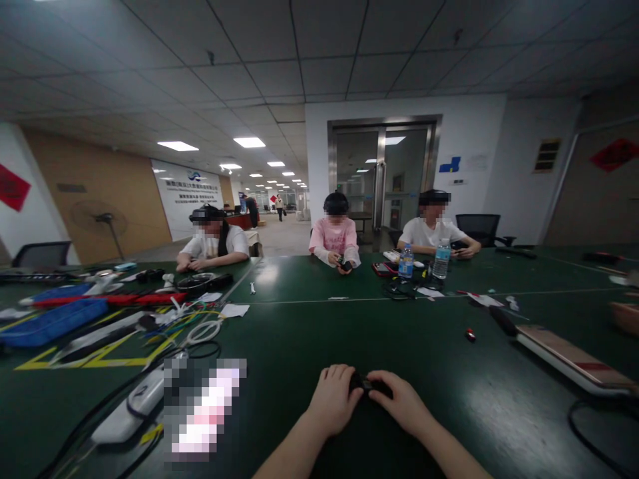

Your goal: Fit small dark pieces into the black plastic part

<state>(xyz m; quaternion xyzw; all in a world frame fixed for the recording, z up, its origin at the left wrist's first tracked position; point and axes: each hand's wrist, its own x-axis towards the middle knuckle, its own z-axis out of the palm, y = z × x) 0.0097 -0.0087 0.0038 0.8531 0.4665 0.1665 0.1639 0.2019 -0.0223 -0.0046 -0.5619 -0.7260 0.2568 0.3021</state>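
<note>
1. Black gadget (367, 384), toward the tabletop's (294, 339) near edge: left hand (333, 400) and right hand (402, 400) curl nearly closed on opposite ends — probably to steady it.
2. White power strip (114, 419), toward the left edge — likely set aside, within reach.

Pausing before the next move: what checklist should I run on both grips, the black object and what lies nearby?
1. Left grip on small black object: ok, fingers at its left end.
2. Right grip on it: ok, finger and thumb at its right end.
3. Its details readable: not ok, fingers cover much of it.
4. It rests on the table: cannot tell.
5. Small red item apart from both grips: ok.
6. White elongated device apart from both grips: ok.
</note>
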